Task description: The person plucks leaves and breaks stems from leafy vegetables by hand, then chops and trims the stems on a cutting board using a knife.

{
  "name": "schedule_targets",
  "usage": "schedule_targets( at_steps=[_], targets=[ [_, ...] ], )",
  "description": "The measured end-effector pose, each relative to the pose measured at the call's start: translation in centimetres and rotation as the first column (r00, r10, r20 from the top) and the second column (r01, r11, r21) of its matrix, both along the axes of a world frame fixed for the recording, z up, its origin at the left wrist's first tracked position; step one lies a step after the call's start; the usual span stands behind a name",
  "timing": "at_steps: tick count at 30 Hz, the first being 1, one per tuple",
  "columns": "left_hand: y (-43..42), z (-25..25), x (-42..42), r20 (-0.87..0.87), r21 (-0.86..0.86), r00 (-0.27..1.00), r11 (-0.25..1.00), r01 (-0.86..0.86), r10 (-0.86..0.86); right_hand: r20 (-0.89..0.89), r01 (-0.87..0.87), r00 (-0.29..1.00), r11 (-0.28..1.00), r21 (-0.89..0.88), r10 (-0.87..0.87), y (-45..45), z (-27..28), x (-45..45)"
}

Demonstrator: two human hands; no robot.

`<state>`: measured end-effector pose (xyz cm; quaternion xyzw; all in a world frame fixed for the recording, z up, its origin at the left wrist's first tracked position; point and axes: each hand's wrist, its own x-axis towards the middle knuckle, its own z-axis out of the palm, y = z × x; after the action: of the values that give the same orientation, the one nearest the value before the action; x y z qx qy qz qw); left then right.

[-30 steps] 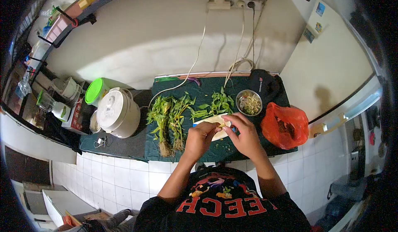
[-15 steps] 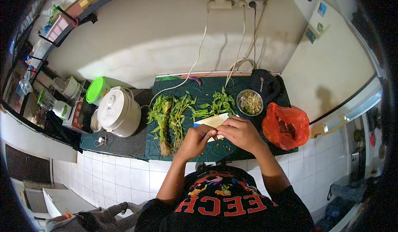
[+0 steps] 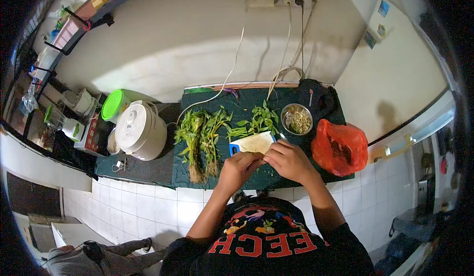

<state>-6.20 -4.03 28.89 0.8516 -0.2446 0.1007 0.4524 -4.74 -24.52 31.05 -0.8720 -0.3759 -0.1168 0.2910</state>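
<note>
My left hand [image 3: 239,171] and my right hand [image 3: 288,161] meet over the front edge of a small white cutting board [image 3: 253,142] with a blue handle. Both are closed, their fingertips pinched together; what lies between them is too small to make out. A thin pale, shiny tip shows just above my right hand, its kind unclear. Behind the board is a small pile of cut leafy greens [image 3: 262,120]. Left of it lie two bunches of rooted leafy greens [image 3: 193,130]. Right of the board stands a metal bowl [image 3: 310,128] of pale, chopped-looking pieces.
A red plastic bag [image 3: 328,150] with dark contents stands at the table's right. A white rice cooker [image 3: 148,138] and a green-lidded tub [image 3: 114,105] are at left. A purple eggplant [image 3: 232,94] lies near the wall. Cords hang behind. Another person [image 3: 98,258] is at lower left.
My left hand has drawn slightly down and turned, uncovering the board's blue handle. The hands remain fingertip to fingertip. The person at lower left shows more.
</note>
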Motion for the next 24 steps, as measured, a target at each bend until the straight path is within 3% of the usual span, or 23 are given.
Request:
schedule_targets(
  at_steps=[1, 2, 7, 9, 10, 12, 13, 15, 16, 17, 19, 22, 24],
  targets=[
    [-0.1, -0.3, 0.0, 0.189, 0.050, 0.982, 0.999, 0.019, -0.028, -0.005, 0.003, 1.000, 1.000, 0.003, -0.003, -0.2, -0.3, -0.2],
    [-0.4, -0.5, -0.3, 0.199, 0.051, 0.979, 0.998, 0.036, -0.045, -0.021, 0.035, 0.999, 0.999, 0.000, -0.035, -0.4, -0.6, -0.5],
    [-1.5, -3.4, -0.2, 0.134, 0.107, 0.987, 0.992, 0.070, -0.084, -0.134, 0.172, 0.977, 0.985, 0.023, -0.167, -1.2, -4.1, -1.8],
    [-2.0, -5.6, 0.4, 0.082, 0.136, 0.992, 0.987, 0.082, -0.093, -0.327, 0.248, 0.923, 0.963, 0.106, -0.202, -1.8, -6.7, -2.1],
    [-2.0, -7.5, 0.9, 0.035, 0.177, 0.997, 0.982, 0.066, -0.073, -0.335, 0.259, 0.918, 0.961, 0.096, -0.213, -2.3, -8.2, -2.4],
    [-1.4, -13.1, 2.3, -0.014, 0.222, 0.998, 0.973, 0.064, -0.062, -0.458, 0.485, 0.747, 0.866, -0.121, -0.483, -3.2, -11.6, -2.7],
    [-1.4, -14.7, 2.6, -0.021, 0.220, 0.998, 0.973, 0.070, -0.067, -0.462, 0.488, 0.741, 0.864, -0.127, -0.487, -4.0, -14.4, -3.2],
    [-1.1, -17.2, 3.1, -0.067, 0.278, 0.997, 0.961, -0.011, 0.031, -0.222, 0.569, 0.697, 0.715, -0.407, -0.681, -6.3, -20.4, -4.1],
    [-0.8, -19.4, 3.6, -0.101, 0.310, 0.994, 0.951, 0.001, 0.032, -0.327, 0.566, 0.548, 0.629, -0.533, -0.770, -6.7, -21.9, -4.1],
    [-0.7, -21.2, 4.1, -0.103, 0.309, 0.994, 0.951, 0.001, 0.033, -0.327, 0.564, 0.547, 0.629, -0.535, -0.770, -7.0, -23.4, -4.3],
    [-0.7, -24.1, 5.3, -0.114, 0.415, 0.991, 0.910, -0.015, 0.068, -0.105, 0.627, 0.442, 0.391, -0.674, -0.891, -7.7, -26.6, -4.9],
    [-1.4, -26.2, 6.5, -0.102, 0.411, 0.986, 0.908, -0.082, 0.135, -0.008, 0.633, 0.427, 0.305, -0.711, -0.904, -8.8, -32.0, -4.6],
    [-1.7, -27.5, 7.4, -0.114, 0.452, 0.976, 0.884, -0.116, 0.186, -0.103, 0.608, 0.442, 0.382, -0.697, -0.891, -9.5, -30.9, -4.2]
  ],
)
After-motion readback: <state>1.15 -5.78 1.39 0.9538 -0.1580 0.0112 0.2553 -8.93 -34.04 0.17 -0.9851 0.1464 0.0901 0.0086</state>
